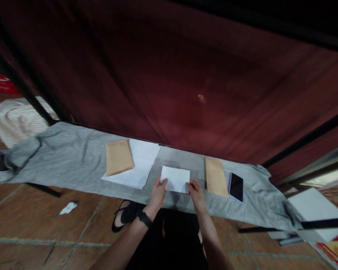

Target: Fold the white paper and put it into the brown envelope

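Observation:
Between my two hands is a small white sheet of paper (pixel 175 178), held level over the grey cloth. My left hand (pixel 158 192) grips its left edge, thumb on top. My right hand (pixel 196 192) pinches the right edge near the lower corner. To the left, a brown envelope (pixel 118 157) lies partly over larger white sheets (pixel 143 161). Right of my right hand rests a narrower brown envelope or folded packet (pixel 216 176); I cannot tell which. A phone (pixel 236 187) with a dark screen and pale purple rim lies beside it.
A grey cloth (pixel 73 157) covers the narrow bench. Dark red fabric (pixel 169 82) hangs behind it, between dark metal bars (pixel 312 138). A crumpled white scrap (pixel 68 208) lies on the tiled floor (pixel 22 217). White boards (pixel 315 210) stand low at the right.

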The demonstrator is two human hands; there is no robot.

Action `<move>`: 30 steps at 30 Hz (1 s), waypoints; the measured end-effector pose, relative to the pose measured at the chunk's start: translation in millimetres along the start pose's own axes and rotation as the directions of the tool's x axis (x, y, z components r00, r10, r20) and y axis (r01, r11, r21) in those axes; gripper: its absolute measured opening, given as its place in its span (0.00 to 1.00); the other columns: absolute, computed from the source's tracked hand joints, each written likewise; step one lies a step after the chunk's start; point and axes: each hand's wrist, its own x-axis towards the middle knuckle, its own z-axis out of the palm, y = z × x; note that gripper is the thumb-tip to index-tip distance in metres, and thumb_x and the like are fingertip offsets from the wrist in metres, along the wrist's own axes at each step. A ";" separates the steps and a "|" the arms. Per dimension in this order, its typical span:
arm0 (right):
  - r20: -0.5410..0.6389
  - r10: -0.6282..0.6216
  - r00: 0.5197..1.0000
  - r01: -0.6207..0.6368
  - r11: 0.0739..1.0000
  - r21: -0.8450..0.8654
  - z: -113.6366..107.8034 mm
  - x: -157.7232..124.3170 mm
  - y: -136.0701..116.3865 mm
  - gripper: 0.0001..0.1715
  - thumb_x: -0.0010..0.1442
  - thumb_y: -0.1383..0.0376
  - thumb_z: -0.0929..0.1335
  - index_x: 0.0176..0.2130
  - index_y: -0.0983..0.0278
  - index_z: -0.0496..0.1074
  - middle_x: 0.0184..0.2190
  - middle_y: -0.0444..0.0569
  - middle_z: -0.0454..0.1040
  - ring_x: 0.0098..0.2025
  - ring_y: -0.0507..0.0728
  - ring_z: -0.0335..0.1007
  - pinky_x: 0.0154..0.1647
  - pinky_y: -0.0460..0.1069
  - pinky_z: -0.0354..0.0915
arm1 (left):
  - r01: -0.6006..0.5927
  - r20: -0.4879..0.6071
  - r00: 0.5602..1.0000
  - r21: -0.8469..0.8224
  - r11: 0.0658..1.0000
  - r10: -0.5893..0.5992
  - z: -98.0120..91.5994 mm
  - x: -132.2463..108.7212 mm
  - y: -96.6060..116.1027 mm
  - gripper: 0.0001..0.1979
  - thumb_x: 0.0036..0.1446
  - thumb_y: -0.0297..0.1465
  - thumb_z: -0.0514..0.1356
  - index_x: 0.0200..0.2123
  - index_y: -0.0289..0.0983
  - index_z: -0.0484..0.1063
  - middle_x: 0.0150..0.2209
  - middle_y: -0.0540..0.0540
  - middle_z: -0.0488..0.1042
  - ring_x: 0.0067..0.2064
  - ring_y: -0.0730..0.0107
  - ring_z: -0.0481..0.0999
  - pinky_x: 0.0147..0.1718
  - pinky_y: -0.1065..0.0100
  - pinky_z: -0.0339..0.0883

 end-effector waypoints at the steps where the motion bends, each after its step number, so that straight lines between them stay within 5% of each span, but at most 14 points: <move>1: -0.011 -0.020 1.000 0.020 0.999 -0.031 0.4 1.7 0.1 0.24 0.62 0.50 0.61 0.43 0.63 0.75 0.33 0.49 0.80 0.33 0.58 0.76 0.31 0.49 0.71 | -0.021 -0.010 1.000 0.083 0.996 0.022 -2.0 3.1 -2.5 0.20 0.62 0.40 0.56 0.51 0.34 0.74 0.43 0.41 0.82 0.41 0.60 0.81 0.41 0.61 0.75; 5: -0.057 -0.043 0.997 0.036 0.991 -0.127 2.1 9.3 -0.2 0.19 0.60 0.55 0.63 0.44 0.62 0.75 0.35 0.50 0.80 0.36 0.60 0.77 0.38 0.52 0.71 | -0.092 0.003 0.995 0.375 0.923 0.098 -12.3 14.9 -7.9 0.19 0.58 0.32 0.60 0.53 0.36 0.73 0.43 0.43 0.82 0.43 0.58 0.81 0.44 0.60 0.73; 12: -0.057 -0.121 0.991 0.078 0.869 -0.488 15.4 6.3 8.1 0.18 0.65 0.62 0.61 0.51 0.63 0.72 0.41 0.55 0.79 0.41 0.60 0.77 0.41 0.51 0.68 | -0.191 0.102 0.976 0.830 0.524 0.195 -15.8 19.7 -14.0 0.31 0.63 0.30 0.55 0.69 0.37 0.55 0.49 0.38 0.79 0.45 0.53 0.81 0.43 0.60 0.72; 20: 0.008 -0.328 0.945 0.250 0.704 -0.665 20.3 3.2 7.3 0.25 0.68 0.65 0.58 0.61 0.66 0.66 0.54 0.61 0.72 0.57 0.65 0.68 0.57 0.59 0.65 | -0.315 0.234 0.927 0.910 0.271 0.292 -13.2 17.3 -12.1 0.24 0.65 0.29 0.51 0.64 0.36 0.63 0.58 0.36 0.70 0.58 0.50 0.70 0.57 0.52 0.64; 26: 0.252 -0.312 0.916 0.393 0.571 -0.721 36.6 -9.3 8.2 0.30 0.69 0.68 0.56 0.67 0.68 0.60 0.69 0.58 0.58 0.70 0.63 0.52 0.69 0.62 0.49 | -0.632 0.554 0.769 0.733 0.249 0.319 19.1 12.2 -18.9 0.24 0.69 0.30 0.46 0.66 0.35 0.59 0.68 0.39 0.60 0.70 0.59 0.55 0.67 0.53 0.51; 30: 0.301 -0.237 0.924 0.382 0.509 -0.771 39.7 -15.2 14.4 0.34 0.67 0.66 0.59 0.70 0.65 0.55 0.70 0.57 0.54 0.72 0.65 0.47 0.70 0.63 0.45 | -0.670 0.610 0.742 0.693 0.267 0.278 33.2 9.1 -27.5 0.28 0.71 0.42 0.46 0.68 0.37 0.56 0.69 0.41 0.59 0.71 0.61 0.54 0.69 0.53 0.46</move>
